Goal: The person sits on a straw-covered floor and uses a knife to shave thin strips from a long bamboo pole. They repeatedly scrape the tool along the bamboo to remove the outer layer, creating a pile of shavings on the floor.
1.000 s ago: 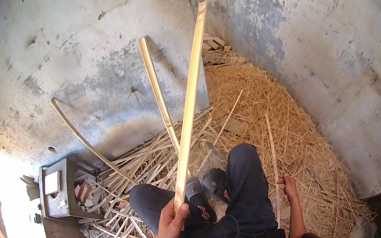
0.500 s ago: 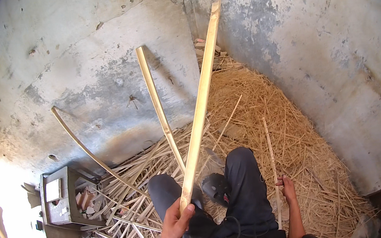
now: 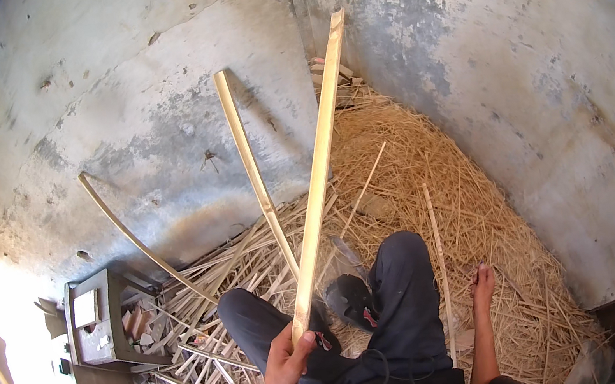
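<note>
My left hand [image 3: 288, 364] is closed around the lower end of a long split bamboo strip [image 3: 319, 174], thumb on its face. The strip is pale yellow with a hollowed face and slants up and away from me. Off to the right, above the straw, my right hand [image 3: 482, 282] is closed with fingers curled, and I see nothing in it. Closest to that hand is a thin bamboo strip [image 3: 438, 252], upright beside my right knee. Behind the held strip, another split bamboo piece [image 3: 243, 138] leans toward the wall, its lower end hidden.
A curved bamboo strip [image 3: 128, 231] leans on the left wall [image 3: 150, 135]. Loose slats [image 3: 211, 347] litter the floor by a grey box-like stand [image 3: 94, 316]. Fine shavings [image 3: 428, 151] heap into the corner. My bent knees and a dark shoe [image 3: 349, 300] are in front of me.
My right hand has moved right, away from the thin upright strip, and its fingers have curled in. The left hand still grips its bamboo strip, and my knees have spread slightly.
</note>
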Demonstrator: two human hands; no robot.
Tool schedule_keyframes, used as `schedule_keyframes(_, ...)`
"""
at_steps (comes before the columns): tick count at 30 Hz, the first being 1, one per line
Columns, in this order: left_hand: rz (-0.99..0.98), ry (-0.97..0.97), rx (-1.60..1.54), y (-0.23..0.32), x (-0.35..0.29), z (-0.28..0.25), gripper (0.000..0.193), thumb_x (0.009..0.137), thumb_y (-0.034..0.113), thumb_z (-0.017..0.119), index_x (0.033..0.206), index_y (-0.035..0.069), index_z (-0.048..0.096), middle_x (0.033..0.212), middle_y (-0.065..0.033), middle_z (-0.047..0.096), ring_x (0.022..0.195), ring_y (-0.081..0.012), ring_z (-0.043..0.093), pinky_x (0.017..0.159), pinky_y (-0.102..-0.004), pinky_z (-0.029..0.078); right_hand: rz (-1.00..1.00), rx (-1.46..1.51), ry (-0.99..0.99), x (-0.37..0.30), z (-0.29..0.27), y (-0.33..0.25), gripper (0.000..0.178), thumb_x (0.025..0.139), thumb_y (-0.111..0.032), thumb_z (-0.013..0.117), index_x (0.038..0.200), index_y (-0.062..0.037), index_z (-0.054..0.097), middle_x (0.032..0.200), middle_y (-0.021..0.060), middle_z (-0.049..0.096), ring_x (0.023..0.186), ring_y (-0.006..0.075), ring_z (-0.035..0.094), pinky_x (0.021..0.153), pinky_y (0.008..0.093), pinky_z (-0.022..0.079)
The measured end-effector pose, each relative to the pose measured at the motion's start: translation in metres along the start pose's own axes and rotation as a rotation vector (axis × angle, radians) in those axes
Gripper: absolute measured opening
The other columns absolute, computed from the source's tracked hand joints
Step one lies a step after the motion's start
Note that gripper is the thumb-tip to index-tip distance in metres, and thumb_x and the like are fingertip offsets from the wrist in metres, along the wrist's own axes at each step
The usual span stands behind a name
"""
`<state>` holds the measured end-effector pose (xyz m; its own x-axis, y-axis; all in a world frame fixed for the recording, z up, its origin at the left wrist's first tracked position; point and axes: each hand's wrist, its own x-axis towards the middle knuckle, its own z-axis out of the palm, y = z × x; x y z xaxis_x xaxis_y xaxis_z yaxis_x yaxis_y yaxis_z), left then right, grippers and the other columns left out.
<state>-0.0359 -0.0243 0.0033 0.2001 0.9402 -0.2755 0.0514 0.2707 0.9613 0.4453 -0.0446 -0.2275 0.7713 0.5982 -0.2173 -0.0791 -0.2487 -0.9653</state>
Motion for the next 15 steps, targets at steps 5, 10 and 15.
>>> schedule_keyframes(5, 0.014, -0.019, -0.022, 0.007, 0.004, 0.002, 0.039, 0.109, 0.037, 0.065, 0.122, 0.000, 0.066, 0.074, 0.0034, 0.060, 0.053, -0.0019, 0.047, 0.047, -0.0203, 0.037, -0.208, 0.125, 0.159, 0.002, 0.002, -0.059, 0.032, 0.115, -0.040, 0.052, 0.115, -0.0093, 0.061, 0.077, -0.0041, 0.048, 0.052, 0.0036, 0.036, 0.046, 0.0229, 0.029)
schedule_keyframes(10, 0.024, 0.007, 0.055, 0.013, 0.013, 0.003, 0.036, 0.108, 0.034, 0.068, 0.116, -0.001, 0.068, 0.076, 0.0008, 0.066, 0.056, -0.0036, 0.052, 0.051, -0.0224, 0.042, -0.429, 0.183, 0.172, 0.013, 0.003, -0.118, 0.032, 0.115, -0.039, 0.052, 0.122, -0.0098, 0.064, 0.080, -0.0049, 0.050, 0.054, 0.0018, 0.036, 0.046, 0.0204, 0.029)
schedule_keyframes(15, 0.143, 0.064, 0.163, 0.032, 0.024, 0.019, 0.031, 0.106, 0.030, 0.071, 0.107, -0.001, 0.068, 0.071, -0.0007, 0.063, 0.060, -0.0069, 0.057, 0.054, -0.0285, 0.044, -0.453, 0.216, 0.089, -0.008, 0.041, -0.167, 0.031, 0.115, -0.037, 0.053, 0.127, -0.0100, 0.065, 0.084, -0.0047, 0.051, 0.057, 0.0011, 0.036, 0.048, 0.0195, 0.029)
